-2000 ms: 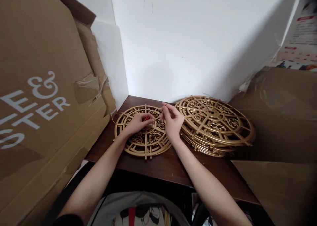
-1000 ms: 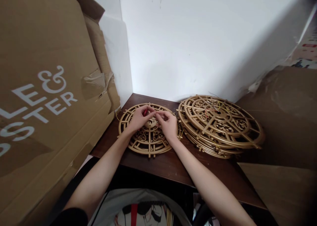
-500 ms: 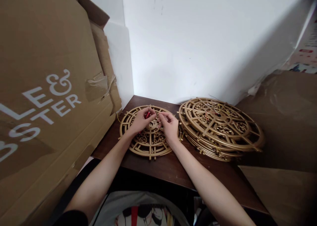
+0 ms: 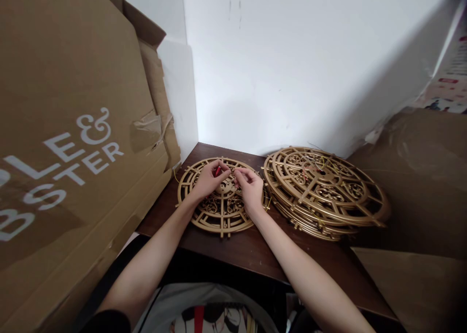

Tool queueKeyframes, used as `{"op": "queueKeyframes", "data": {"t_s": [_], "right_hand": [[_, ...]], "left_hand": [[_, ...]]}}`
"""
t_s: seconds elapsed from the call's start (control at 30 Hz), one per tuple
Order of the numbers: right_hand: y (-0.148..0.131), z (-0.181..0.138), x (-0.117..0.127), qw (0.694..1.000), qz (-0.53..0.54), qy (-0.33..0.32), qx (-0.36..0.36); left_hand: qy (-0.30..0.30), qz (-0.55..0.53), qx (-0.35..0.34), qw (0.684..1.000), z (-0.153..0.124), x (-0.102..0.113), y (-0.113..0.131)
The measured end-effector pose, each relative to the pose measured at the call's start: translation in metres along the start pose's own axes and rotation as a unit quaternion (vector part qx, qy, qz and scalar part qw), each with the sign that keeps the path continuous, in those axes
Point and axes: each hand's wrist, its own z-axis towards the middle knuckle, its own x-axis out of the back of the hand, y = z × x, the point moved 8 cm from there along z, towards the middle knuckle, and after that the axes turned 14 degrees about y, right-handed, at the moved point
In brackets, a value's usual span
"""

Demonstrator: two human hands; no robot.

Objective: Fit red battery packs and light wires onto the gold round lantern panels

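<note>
A round gold openwork lattice disc (image 4: 222,209) with scrollwork and a central hub lies flat on the dark wooden table. Over its upper left part, my left hand (image 4: 208,181) is closed around a small red item (image 4: 218,170), too little of which shows to tell its kind. My right hand (image 4: 252,187) faces it just right of the hub, thumb and fingertips pinched together. Whatever is in that pinch is too small to make out. The two hands' fingertips are close, with a narrow gap between them.
To the right, a stack of several similar gold discs (image 4: 302,197) carries thin yellow and red wires on top. A large cardboard box (image 4: 73,80) borders the left side, and more cardboard (image 4: 423,187) the right. Behind the dark table (image 4: 248,255) rises a white wall (image 4: 277,70).
The view has shifted slightly, so everything sits a little lower. Both hands keep nearly the same pose over the disc, and the red item remains in my left hand.
</note>
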Motion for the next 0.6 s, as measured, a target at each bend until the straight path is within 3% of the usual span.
{"op": "queueKeyframes", "data": {"t_s": [0.17, 0.27, 0.4, 0.6], "right_hand": [[-0.002, -0.001, -0.001, 1.0, -0.006, -0.002, 0.007], [-0.001, 0.0, -0.001, 1.0, 0.015, -0.001, -0.001], [0.002, 0.001, -0.004, 0.999, 0.035, -0.024, -0.02], [-0.007, -0.002, -0.006, 0.998, 0.053, -0.026, -0.009]], "left_hand": [[0.01, -0.027, 0.007, 1.0, 0.0, 0.001, -0.003], [-0.017, -0.152, 0.068, 0.986, -0.001, -0.005, -0.009], [-0.017, -0.307, 0.126, 0.943, 0.001, -0.008, -0.017], [-0.014, -0.308, 0.134, 0.942, 0.0, -0.01, -0.017]]}}
